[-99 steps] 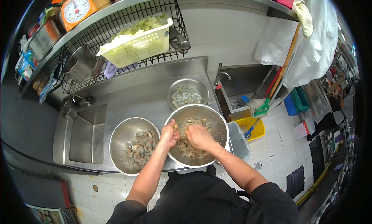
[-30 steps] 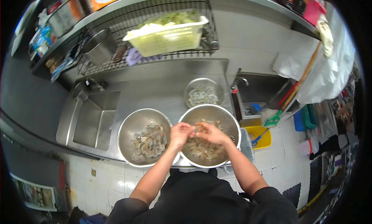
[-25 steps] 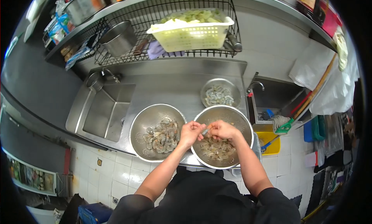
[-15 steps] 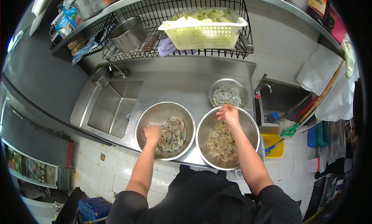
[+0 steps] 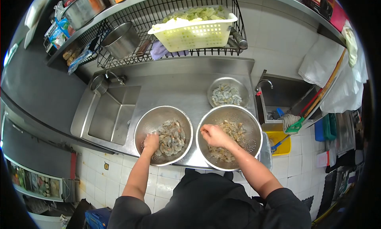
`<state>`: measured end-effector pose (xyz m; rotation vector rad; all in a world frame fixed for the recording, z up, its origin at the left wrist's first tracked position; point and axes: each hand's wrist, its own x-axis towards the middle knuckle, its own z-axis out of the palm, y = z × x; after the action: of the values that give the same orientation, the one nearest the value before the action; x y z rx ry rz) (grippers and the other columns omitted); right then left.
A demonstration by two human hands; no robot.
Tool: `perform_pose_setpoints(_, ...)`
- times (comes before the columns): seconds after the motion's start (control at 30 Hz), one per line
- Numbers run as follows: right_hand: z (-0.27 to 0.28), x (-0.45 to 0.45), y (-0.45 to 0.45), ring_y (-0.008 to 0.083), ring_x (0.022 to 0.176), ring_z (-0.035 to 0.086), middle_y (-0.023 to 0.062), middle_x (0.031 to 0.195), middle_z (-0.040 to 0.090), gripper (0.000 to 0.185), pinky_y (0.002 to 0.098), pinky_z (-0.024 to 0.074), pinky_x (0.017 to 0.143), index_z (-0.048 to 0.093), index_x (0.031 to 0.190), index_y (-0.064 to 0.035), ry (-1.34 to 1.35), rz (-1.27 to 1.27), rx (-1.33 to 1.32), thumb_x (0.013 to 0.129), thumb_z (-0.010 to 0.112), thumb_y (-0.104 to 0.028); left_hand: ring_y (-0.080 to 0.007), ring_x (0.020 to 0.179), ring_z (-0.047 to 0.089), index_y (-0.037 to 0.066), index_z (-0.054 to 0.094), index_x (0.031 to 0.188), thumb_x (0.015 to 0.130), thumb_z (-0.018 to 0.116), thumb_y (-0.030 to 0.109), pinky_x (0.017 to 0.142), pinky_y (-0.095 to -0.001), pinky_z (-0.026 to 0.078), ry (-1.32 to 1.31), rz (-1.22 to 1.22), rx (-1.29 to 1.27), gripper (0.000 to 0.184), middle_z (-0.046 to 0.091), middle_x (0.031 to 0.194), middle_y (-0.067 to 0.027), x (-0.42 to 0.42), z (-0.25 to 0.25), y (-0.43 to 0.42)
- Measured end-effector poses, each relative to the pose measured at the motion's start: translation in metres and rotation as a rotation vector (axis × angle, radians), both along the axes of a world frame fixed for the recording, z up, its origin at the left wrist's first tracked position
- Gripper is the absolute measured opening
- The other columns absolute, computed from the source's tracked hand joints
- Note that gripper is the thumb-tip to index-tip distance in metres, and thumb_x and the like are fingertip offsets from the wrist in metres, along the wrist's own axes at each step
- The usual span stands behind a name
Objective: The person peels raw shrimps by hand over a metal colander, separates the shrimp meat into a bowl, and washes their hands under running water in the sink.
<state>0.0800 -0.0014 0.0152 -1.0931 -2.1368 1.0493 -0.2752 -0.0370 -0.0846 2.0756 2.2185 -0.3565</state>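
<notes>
My left hand (image 5: 151,143) is closed inside the left metal colander (image 5: 145,124), at the left edge of a pile of grey unpeeled shrimp (image 5: 172,139). Whatever its fingers hold is hidden. Over the left part of the right metal colander (image 5: 254,128) is my right hand (image 5: 214,135), fingers pinched together; anything between them is too small to make out. Beneath and beside that hand lie brownish shrimp shells and heads (image 5: 234,130). Behind this colander, a smaller metal bowl (image 5: 214,84) contains pale peeled shrimp (image 5: 227,95).
A steel sink (image 5: 107,122) is on the left, with a second sink (image 5: 285,92) at the right. Above the counter (image 5: 166,90), a wire rack (image 5: 143,30) carries a yellow basket (image 5: 194,36) of cut greens and a steel pot (image 5: 121,40). A yellow bucket (image 5: 283,143) stands on the floor.
My right hand has moved left and down from the rear of the right colander, and its fingers have closed. My left hand stays by the shrimp. The camera view has shifted slightly.
</notes>
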Motion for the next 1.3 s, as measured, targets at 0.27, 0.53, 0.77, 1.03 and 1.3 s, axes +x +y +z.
perform_pose_setpoints(0.27,0.003,0.003,-0.011,0.0399,0.093,0.061,0.0227,0.093,0.063,0.017,0.0479,0.0492,0.081,0.060,0.096,0.0014,-0.116,0.077,0.157,0.088,0.053,-0.012,-0.0422,0.095,0.065,-0.006,0.055,0.104,0.085,0.053,0.005,0.082,-0.0480,0.054,-0.074,0.074,-0.022,0.022,0.064,0.098,-0.0306,0.007,0.008,0.004)
perform_pose_setpoints(0.53,0.007,-0.009,-0.021,0.0410,0.098,0.059,0.0235,0.102,0.061,0.029,0.0467,0.0492,0.082,0.052,0.108,0.0042,-0.086,-0.077,0.489,0.093,0.053,-0.021,-0.0249,0.078,0.068,0.003,0.064,0.111,0.090,0.057,0.010,0.070,-0.0381,0.051,-0.984,-0.120,0.047,0.023,0.068,0.081,-0.0144,0.132,0.125,0.014)
perform_pose_setpoints(0.77,-0.015,0.020,-0.015,0.0436,0.083,0.061,0.0278,0.089,0.061,0.021,0.0489,0.0500,0.075,0.050,0.094,0.0052,-0.131,-0.203,0.371,0.090,0.052,-0.016,-0.0415,0.082,0.062,0.001,0.054,0.099,0.100,0.042,0.017,0.074,-0.0454,0.048,-1.244,-0.110,0.321,0.020,0.063,0.085,-0.0220,0.237,0.115,0.017)
perform_pose_setpoints(1.03,-0.012,0.046,-0.038,0.0433,0.080,0.061,0.0276,0.083,0.061,0.021,0.0499,0.0502,0.071,0.048,0.091,0.0045,-0.246,-0.170,0.192,0.088,0.052,-0.016,-0.0107,0.043,0.040,0.010,0.048,0.091,0.102,0.043,0.027,0.039,-0.0281,0.031,-1.728,0.331,-0.482,0.020,0.046,0.063,-0.0012,0.253,0.075,0.050)
perform_pose_setpoints(1.3,-0.023,0.069,-0.040,0.0434,0.080,0.060,0.0270,0.090,0.060,0.026,0.0521,0.0457,0.070,0.053,0.096,0.0009,-0.471,-0.317,0.654,0.098,0.046,-0.024,-0.0162,0.074,0.059,0.005,0.053,0.115,0.103,0.043,0.026,0.064,-0.0302,0.050,-2.350,0.573,-0.370,0.026,0.056,0.078,-0.0047,0.253,0.067,0.049)
